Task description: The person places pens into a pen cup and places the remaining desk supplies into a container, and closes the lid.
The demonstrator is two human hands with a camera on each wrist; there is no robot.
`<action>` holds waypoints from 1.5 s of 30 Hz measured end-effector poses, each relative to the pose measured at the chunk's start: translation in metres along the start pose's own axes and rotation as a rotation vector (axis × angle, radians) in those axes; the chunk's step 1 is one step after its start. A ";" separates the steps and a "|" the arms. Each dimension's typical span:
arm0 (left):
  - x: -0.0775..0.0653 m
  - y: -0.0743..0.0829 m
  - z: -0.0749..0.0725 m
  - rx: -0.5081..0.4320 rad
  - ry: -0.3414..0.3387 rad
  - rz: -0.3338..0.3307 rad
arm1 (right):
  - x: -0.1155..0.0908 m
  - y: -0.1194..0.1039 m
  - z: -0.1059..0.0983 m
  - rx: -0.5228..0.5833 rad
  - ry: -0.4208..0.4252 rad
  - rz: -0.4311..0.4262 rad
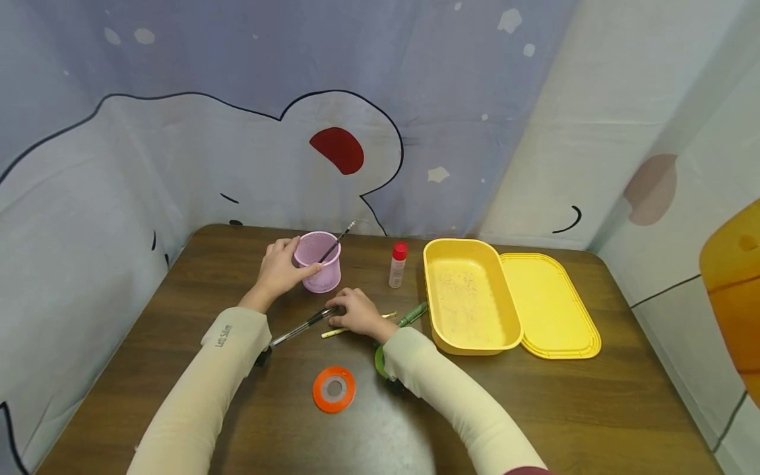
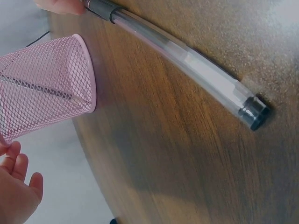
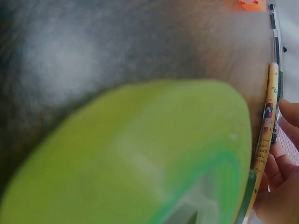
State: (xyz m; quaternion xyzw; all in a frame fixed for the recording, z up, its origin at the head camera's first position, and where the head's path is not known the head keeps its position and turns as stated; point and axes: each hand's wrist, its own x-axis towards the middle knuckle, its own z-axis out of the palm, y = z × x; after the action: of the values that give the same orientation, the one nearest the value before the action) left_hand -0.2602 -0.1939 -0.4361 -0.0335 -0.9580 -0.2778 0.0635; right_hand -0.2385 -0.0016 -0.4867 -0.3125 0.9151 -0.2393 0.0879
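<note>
Brown table [image 1: 552, 409]: wood-grain top bearing the items below.
Yellow container [image 1: 475, 297]: right of centre.
Yellow lid [image 1: 552, 310]: flat, just right of the container.
Left hand [image 1: 280, 269]: thumb and fingers gripping the pink mesh cup [image 1: 322, 282].
Right hand [image 1: 358, 313]: fingers pinching the dark end of the clear pen [image 1: 297, 329].
Pink mesh cup: upright, far side, left of centre; dark slim stick [image 1: 337, 244] leaning inside.
Orange ring [image 1: 320, 390]: flat, near side.
Clear pen: slanting near-left from the right hand.
</note>
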 end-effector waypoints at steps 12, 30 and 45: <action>0.000 0.000 0.000 0.002 -0.006 -0.001 | -0.001 0.003 0.007 -0.023 0.053 0.042; -0.001 0.002 -0.002 -0.018 0.001 0.010 | -0.002 0.003 0.006 -0.018 0.065 0.042; -0.001 0.001 -0.002 -0.018 -0.002 0.010 | -0.002 0.004 -0.002 0.024 0.063 -0.025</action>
State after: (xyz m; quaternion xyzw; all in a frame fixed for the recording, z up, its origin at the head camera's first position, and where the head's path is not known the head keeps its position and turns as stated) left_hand -0.2590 -0.1937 -0.4343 -0.0390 -0.9553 -0.2862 0.0634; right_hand -0.2398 0.0037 -0.4870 -0.3151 0.9105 -0.2610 0.0598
